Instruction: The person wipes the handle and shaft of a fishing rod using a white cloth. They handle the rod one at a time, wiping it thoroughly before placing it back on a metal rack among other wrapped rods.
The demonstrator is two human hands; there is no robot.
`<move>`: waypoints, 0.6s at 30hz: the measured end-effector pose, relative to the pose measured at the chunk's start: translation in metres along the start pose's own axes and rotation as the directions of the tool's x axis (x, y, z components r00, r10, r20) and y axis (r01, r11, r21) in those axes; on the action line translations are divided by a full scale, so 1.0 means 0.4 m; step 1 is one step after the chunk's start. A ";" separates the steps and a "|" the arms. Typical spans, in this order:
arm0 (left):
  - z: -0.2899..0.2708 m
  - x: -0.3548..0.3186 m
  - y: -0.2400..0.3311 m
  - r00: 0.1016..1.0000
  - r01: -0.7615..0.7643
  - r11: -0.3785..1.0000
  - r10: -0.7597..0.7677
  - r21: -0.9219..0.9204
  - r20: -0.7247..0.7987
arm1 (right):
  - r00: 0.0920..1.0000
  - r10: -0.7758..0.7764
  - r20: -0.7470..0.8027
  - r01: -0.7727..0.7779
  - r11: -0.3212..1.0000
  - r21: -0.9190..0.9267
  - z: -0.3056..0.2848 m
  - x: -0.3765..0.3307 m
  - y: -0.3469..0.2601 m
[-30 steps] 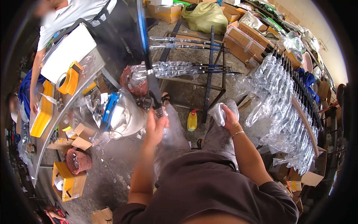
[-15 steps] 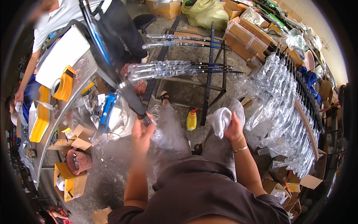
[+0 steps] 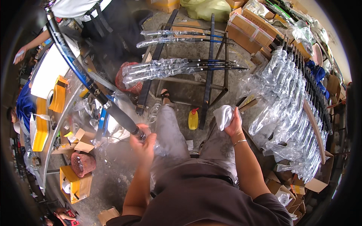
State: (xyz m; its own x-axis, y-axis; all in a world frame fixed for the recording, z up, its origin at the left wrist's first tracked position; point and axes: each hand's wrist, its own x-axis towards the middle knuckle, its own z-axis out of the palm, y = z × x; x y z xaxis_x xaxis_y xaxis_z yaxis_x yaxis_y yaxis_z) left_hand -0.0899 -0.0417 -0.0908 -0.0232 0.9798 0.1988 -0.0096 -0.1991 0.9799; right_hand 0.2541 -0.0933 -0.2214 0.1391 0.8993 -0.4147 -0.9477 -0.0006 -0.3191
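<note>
My left hand (image 3: 144, 145) grips the butt end of a long dark fishing rod (image 3: 90, 88) with a blue upper section. The rod slants up and to the left across the workbench toward the top-left corner. My right hand (image 3: 234, 126) rests over my right knee, closed on a white cloth (image 3: 223, 116). Clear plastic wrap (image 3: 162, 145) hangs below my left hand over my left leg. I sit with both knees in grey trousers pointing forward.
A metal rack (image 3: 209, 81) ahead carries plastic-sleeved rods (image 3: 166, 69). Many bagged rods hang on a rail (image 3: 290, 101) at right. A yellow bottle (image 3: 193, 119) stands on the floor. A workbench (image 3: 56, 113) with yellow tape dispensers is at left, where another person (image 3: 94, 15) stands.
My left hand has swung the rod from nearly upright down to the left, its tip now over the workbench. My right hand with the cloth has stayed near my right knee.
</note>
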 end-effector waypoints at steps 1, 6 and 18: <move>0.005 -0.004 0.015 0.998 0.065 0.998 -0.065 0.003 0.003 | 0.999 0.007 -0.035 -0.007 1.000 -0.007 0.012 0.003 -0.003; 0.038 0.010 0.018 0.999 0.022 0.999 -0.024 0.040 0.027 | 0.997 0.027 -0.078 -0.026 1.000 0.017 -0.005 0.024 -0.006; 0.025 0.056 0.008 0.973 0.195 0.976 -0.206 -0.102 -0.108 | 0.878 -0.430 0.209 0.319 0.201 -0.926 0.203 0.247 -0.095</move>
State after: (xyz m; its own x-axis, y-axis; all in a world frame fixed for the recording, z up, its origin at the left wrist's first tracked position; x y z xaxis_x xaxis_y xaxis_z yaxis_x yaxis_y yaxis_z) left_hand -0.0803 -0.0203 -0.0833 -0.1289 0.9916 -0.0096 -0.1156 -0.0054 0.9933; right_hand 0.2805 0.0310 -0.1809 0.4699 0.8814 -0.0489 0.1197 -0.1185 -0.9857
